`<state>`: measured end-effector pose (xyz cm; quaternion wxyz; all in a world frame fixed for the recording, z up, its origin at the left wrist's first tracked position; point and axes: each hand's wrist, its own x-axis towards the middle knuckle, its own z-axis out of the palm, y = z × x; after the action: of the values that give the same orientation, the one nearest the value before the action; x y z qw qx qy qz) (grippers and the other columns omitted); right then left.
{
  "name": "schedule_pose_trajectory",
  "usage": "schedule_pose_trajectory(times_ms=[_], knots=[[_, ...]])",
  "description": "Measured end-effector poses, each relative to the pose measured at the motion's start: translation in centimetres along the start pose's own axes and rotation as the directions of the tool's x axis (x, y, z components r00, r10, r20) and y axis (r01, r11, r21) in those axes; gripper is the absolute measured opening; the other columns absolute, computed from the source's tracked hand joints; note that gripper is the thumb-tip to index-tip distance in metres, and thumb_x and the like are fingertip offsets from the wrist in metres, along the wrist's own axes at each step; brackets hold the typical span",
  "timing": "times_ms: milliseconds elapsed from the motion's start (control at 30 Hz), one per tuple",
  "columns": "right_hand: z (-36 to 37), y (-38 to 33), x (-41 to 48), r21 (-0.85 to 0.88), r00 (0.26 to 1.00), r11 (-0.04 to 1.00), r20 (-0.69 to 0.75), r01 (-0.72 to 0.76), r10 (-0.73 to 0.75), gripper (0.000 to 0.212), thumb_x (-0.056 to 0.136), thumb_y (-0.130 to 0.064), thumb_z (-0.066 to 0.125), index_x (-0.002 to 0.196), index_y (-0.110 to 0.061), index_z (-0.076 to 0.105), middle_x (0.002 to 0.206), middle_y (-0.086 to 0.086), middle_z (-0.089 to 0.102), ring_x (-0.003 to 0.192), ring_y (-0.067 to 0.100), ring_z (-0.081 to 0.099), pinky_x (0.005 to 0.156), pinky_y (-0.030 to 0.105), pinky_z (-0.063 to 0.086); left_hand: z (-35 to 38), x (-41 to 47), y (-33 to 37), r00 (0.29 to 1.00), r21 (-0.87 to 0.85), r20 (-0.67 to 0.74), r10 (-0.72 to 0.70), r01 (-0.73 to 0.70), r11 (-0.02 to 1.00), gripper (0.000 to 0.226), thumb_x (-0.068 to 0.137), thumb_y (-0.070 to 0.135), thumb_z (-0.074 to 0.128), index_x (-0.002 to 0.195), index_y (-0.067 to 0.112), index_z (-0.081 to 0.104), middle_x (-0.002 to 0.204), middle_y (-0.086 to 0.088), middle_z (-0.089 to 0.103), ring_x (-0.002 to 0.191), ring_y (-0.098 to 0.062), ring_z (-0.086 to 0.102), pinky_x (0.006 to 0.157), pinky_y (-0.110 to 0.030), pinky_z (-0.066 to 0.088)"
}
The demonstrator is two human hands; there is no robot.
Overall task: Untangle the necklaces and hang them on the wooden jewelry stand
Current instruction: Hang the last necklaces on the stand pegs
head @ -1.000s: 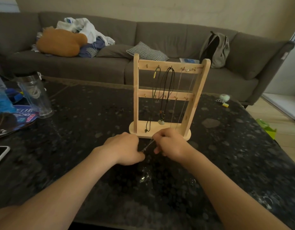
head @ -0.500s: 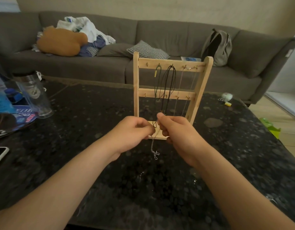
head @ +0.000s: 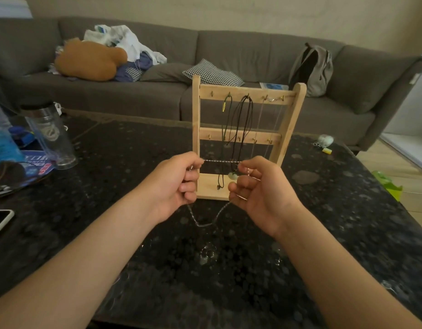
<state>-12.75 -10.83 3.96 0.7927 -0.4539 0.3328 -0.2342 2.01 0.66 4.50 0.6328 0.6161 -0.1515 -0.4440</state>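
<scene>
A thin silver chain necklace is stretched level between my left hand and my right hand, both pinching it; its slack loop droops below them above the table. Just behind stands the wooden jewelry stand with two hook bars. Black cord necklaces hang from its top bar, one with a pale green pendant, and thin silver chains hang to their right.
The dark speckled table carries a clear tumbler, a blue plastic bottle, a phone at the left edge and a small keychain far right. A grey sofa with cushions, clothes and a backpack runs behind.
Both hands rose from the tabletop and drew apart, lifting the silver chain and pulling a length of it taut in front of the stand.
</scene>
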Motion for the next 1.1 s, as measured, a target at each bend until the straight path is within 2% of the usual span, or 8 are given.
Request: schedule_pose_trajectory(times_ms=[167,267,367,500,667,833,933,1100], knots=[[-0.2,-0.1,0.0,-0.052,0.997,0.998,-0.070,-0.045,0.042,0.016,0.098,-0.019,0.062,0.112,-0.011,0.063,0.060,-0.002,0.046,0.052,0.012,0.045,0.048,0.025,0.040,-0.3,0.0,0.3,1.000,-0.032,-0.014,0.017,-0.018,0.999,0.014,0.103,0.022,0.061,0.109,0.013,0.070,0.065,0.005,0.044,0.052,-0.008,0.035,0.056,-0.027,0.034],[-0.3,0.1,0.3,-0.245,0.991,0.969,-0.132,-0.029,-0.003,0.020,0.097,-0.018,0.065,0.115,-0.008,0.067,0.072,0.004,0.060,0.063,0.020,0.060,0.052,0.030,0.053,-0.7,0.1,0.4,0.998,-0.057,0.048,0.037,-0.034,0.998,0.021,0.103,0.021,0.056,0.108,0.009,0.073,0.073,0.003,0.053,0.057,-0.009,0.040,0.060,-0.029,0.038],[0.1,0.6,0.3,-0.537,0.990,0.843,-0.102,0.030,-0.100,0.012,0.101,-0.016,0.065,0.108,-0.009,0.073,0.082,0.008,0.075,0.077,0.024,0.076,0.068,0.034,0.066,-0.7,0.1,0.4,0.989,0.019,0.122,0.078,-0.081,0.997,0.026,0.106,0.021,0.056,0.113,0.009,0.077,0.077,0.003,0.059,0.060,-0.009,0.046,0.062,-0.029,0.043],[0.7,1.2,0.2,-0.783,0.987,0.610,0.037,0.125,-0.155,0.016,0.102,-0.021,0.063,0.112,-0.023,0.075,0.093,0.000,0.079,0.070,0.005,0.067,0.052,0.013,0.048,-0.6,-0.2,0.5,0.975,0.083,0.209,0.070,-0.089,0.993,0.034,0.108,0.022,0.052,0.116,0.007,0.082,0.080,0.002,0.063,0.063,-0.010,0.048,0.065,-0.030,0.044],[1.1,1.6,0.6,-0.604,0.925,0.703,0.192,0.375,-0.329,0.026,0.105,-0.016,0.062,0.125,-0.027,0.074,0.105,-0.012,0.079,0.099,0.000,0.072,0.085,0.019,0.057,-0.8,-0.2,0.6,0.960,0.178,0.258,0.106,-0.155,0.972,0.032,0.107,0.019,0.054,0.116,0.009,0.083,0.083,0.000,0.068,0.064,-0.010,0.052,0.063,-0.029,0.044],[1.2,1.4,0.8,-0.670,0.870,0.583,0.206,0.459,-0.448,0.013,0.103,-0.019,0.068,0.108,-0.022,0.080,0.085,-0.007,0.080,0.081,0.003,0.075,0.072,0.017,0.058,-1.0,0.0,0.8,0.969,0.319,0.158,0.188,-0.231,0.919,0.016,0.105,0.015,0.067,0.110,0.013,0.082,0.087,-0.004,0.079,0.066,-0.012,0.062,0.063,-0.027,0.053],[1.5,1.5,0.9,-0.722,0.841,0.510,0.187,0.468,-0.508,0.012,0.103,-0.028,0.069,0.105,-0.024,0.080,0.079,-0.007,0.077,0.076,0.007,0.074,0.066,0.016,0.059,-1.5,0.2,0.7,0.955,0.519,0.108,0.275,-0.290,0.804,0.012,0.104,0.021,0.070,0.107,0.020,0.082,0.090,0.001,0.083,0.068,-0.011,0.067,0.066,-0.026,0.057],[2.3,0.6,0.9,-0.630,0.840,0.610,0.129,0.480,-0.527,0.019,0.106,-0.031,0.063,0.099,-0.020,0.078,0.072,-0.002,0.075,0.065,0.003,0.070,0.063,0.015,0.053,-1.2,0.2,0.5,0.897,0.568,0.045,0.439,-0.385,0.727,0.015,0.101,0.039,0.073,0.100,0.027,0.082,0.080,0.009,0.080,0.067,0.001,0.071,0.075,-0.026,0.054]])
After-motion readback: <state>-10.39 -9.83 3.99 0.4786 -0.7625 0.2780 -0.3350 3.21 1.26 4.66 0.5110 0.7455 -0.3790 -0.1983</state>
